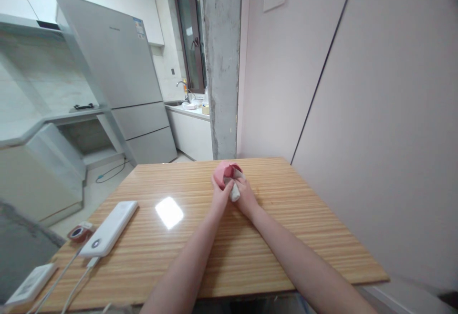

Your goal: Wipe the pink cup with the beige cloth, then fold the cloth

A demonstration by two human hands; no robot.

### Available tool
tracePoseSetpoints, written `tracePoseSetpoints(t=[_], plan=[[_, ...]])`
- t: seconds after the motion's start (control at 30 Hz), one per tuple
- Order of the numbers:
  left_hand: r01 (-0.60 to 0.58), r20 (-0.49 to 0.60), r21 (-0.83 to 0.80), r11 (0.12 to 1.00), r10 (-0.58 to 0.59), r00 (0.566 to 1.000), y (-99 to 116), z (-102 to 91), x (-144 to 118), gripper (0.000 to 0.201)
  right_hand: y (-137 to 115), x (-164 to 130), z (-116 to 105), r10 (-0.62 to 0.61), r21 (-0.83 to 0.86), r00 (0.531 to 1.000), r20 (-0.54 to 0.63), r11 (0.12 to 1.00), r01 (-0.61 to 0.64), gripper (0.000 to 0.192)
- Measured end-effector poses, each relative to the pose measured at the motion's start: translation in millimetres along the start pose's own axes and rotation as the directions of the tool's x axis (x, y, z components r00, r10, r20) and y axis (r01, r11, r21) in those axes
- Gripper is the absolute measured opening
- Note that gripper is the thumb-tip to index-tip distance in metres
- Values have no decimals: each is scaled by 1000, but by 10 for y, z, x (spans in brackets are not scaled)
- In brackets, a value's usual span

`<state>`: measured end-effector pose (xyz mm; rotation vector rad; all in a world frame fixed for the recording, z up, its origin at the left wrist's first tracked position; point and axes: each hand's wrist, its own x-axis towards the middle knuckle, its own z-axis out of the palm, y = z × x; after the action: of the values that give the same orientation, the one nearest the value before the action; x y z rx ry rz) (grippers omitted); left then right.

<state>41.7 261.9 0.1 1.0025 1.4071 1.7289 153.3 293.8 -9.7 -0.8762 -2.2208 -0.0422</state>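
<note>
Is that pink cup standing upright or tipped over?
Tipped: the pink cup lies sideways in the left hand, mouth turned toward the right hand, which presses a white cloth at it.

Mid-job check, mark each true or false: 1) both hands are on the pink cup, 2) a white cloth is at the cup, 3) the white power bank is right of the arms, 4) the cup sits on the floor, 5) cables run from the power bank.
1. Both the left hand and right hand are on the small pink round cup: true.
2. A white crumpled cloth is at the cup: true.
3. The white flat rectangular power bank lies right of the arms: false, it lies left of them.
4. The cup is on the floor: false, it is at the striped wooden table.
5. White cables run from the power bank: true.
</note>
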Motion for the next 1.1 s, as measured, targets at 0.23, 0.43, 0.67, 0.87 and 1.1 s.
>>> tracePoseSetpoints(t=[0.23, 0.43, 0.67, 0.87, 1.1], plan=[[-66, 20, 343, 937, 63, 998, 211, -285, 75, 34, 71, 31, -67, -139, 13, 979, 152, 990, 138, 29], [-71, 28, 205, 976, 67, 997, 89, -127, -7, 66, 93, 2, -34, -23, -20, 989, 146, 999, 26, 21], [30, 5, 194, 981, -31, 999, 23, -151, 80, 38, 72, 13, -29, -61, 18, 985, 161, 998, 59, 22], [-239, 158, 360, 902, 193, 968, 171, -302, 53, 63, 77, 16, -84, -82, -27, 975, 206, 996, 89, 28], [24, -36, -32, 999, -25, 999, -41, 14, 22, 70, -2, -1, -61, 10, 17, 985, 174, 1000, -13, 28]])
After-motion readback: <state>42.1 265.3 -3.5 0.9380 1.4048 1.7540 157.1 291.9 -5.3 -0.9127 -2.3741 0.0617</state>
